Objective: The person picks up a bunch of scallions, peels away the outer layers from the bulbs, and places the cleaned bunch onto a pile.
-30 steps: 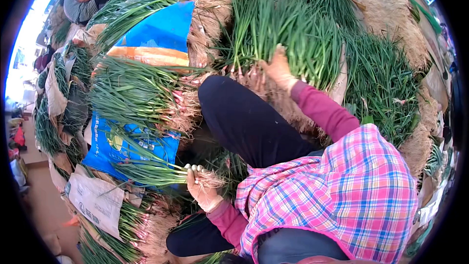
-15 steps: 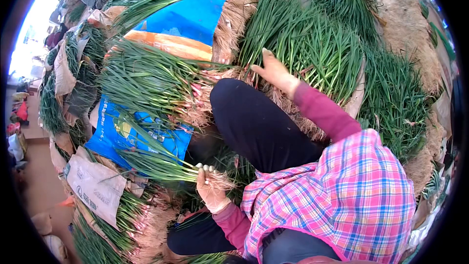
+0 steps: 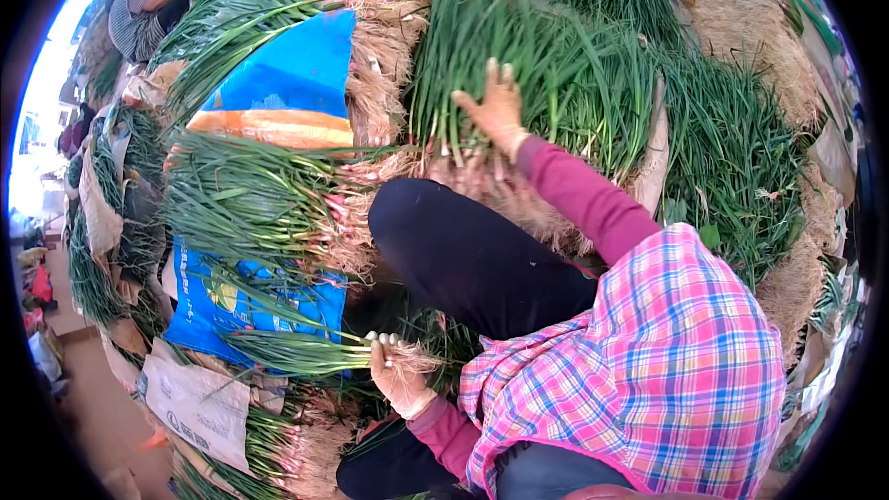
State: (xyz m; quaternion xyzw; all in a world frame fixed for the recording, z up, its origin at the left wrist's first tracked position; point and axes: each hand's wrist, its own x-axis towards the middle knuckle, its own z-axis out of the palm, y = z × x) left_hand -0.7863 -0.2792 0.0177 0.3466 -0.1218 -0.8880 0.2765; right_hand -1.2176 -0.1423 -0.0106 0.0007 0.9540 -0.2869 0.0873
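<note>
My left hand [image 3: 400, 378], gloved, is closed round a small bunch of spring onions [image 3: 301, 352], near the roots. Their green leaves point left and the pale, hairy roots stick out to the right of the fingers. My right hand [image 3: 497, 113], also gloved, has its fingers spread over a wide pile of spring onions [image 3: 593, 97], at the lower part of the stems. Left of my bent knee lies another pile of spring onions [image 3: 245, 190] with pinkish stem ends and tangled roots.
A blue and orange sheet [image 3: 287, 65] covers part of the upper pile. Below are a blue printed bag [image 3: 199, 306] and a white printed sack [image 3: 199, 407]. More leafy bundles [image 3: 732, 157] lie at right. A person [image 3: 143, 18] sits at upper left.
My right hand has shifted along the pile with its fingers spreading wider, and the leaves beyond it are blurred by motion. My left hand keeps its bunch. The view has shifted slightly.
</note>
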